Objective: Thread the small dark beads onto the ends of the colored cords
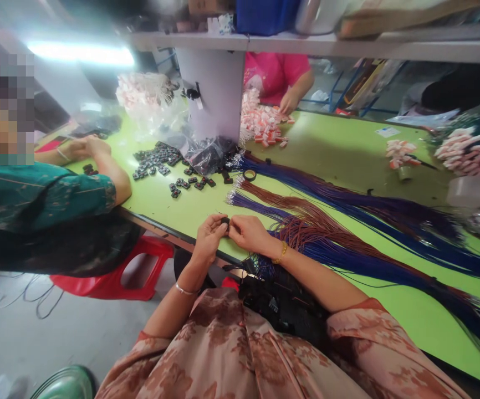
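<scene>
My left hand (210, 235) pinches a small black connector housing (225, 220) at the table's near edge. Beside it, my right hand (248, 231) is closed with its fingertips against the same part; whether a wire is in them is hidden. Similar black housings (161, 158) lie in a loose heap ahead and to the left, with several nearer ones scattered apart. Bundles of brown wires (302, 213) and blue wires (331, 249) with pale terminal ends stretch across the table to my right. A dark bundle of finished-looking pieces (285, 310) rests on my lap.
A co-worker in a teal sleeve (49, 188) sits at my left by a red stool (140, 271). Across the green table (327, 147), a person in pink handles orange-and-white connectors (265, 124). A roll of black tape (249, 175) lies near the wire ends. A shelf (348, 47) spans overhead.
</scene>
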Demonstrator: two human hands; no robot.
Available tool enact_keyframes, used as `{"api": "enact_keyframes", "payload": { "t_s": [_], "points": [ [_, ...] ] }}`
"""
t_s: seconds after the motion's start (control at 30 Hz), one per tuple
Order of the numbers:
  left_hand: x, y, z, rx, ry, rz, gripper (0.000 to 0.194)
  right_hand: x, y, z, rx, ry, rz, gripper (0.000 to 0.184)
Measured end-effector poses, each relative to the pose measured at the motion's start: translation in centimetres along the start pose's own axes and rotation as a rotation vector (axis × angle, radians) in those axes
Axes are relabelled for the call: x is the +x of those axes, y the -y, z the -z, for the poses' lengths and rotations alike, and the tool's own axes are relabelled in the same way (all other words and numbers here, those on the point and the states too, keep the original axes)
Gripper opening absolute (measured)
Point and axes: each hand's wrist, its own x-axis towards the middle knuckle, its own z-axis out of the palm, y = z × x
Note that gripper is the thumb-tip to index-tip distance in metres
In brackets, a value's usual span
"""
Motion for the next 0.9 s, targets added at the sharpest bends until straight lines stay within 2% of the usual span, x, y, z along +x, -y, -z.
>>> {"api": "enact_keyframes", "payload": {
  "t_s": [0.07, 0.13, 0.2, 0.27, 0.33, 0.4, 0.63, 0.9],
  "points": [
    [0.1, 0.0, 0.1, -0.027, 0.015, 0.04, 0.035, 0.6, -1.1, 0.4, 0.023, 0.051, 0.002, 0.023],
    [0.4, -0.1, 0.4, -0.067, 0.019, 0.072, 0.036, 1.7, -3.0, 1.1, 0.017, 0.035, -0.048, 0.028],
    [0.7, -0.2, 0.7, -0.093, 0.019, 0.092, 0.037, 2.8, -5.2, 1.6, -0.115, -0.058, -0.206, 0.024],
    [1.1, -0.2, 0.9, -0.104, 0.03, 0.105, 0.037, 3.6, -7.2, 1.8, -0.233, -0.035, -0.34, 0.021],
    [1.3, 0.0, 1.1, -0.108, 0.042, 0.112, 0.035, 4.1, -8.5, 1.6, -0.259, 0.023, -0.372, 0.02],
    [1.5, 0.3, 1.1, -0.112, 0.054, 0.119, 0.034, 4.2, -9.0, 1.5, -0.25, 0.051, -0.345, 0.019],
    [2.0, 0.8, 0.9, -0.135, 0.063, 0.139, 0.034, 3.9, -8.0, 2.3, -0.193, -0.049, -0.302, 0.019],
    [2.1, 0.8, 0.0, -0.198, 0.079, 0.133, 0.033, 4.8, -3.9, 2.3, 0.308, -0.147, -0.004, 0.016]
  ]
}}
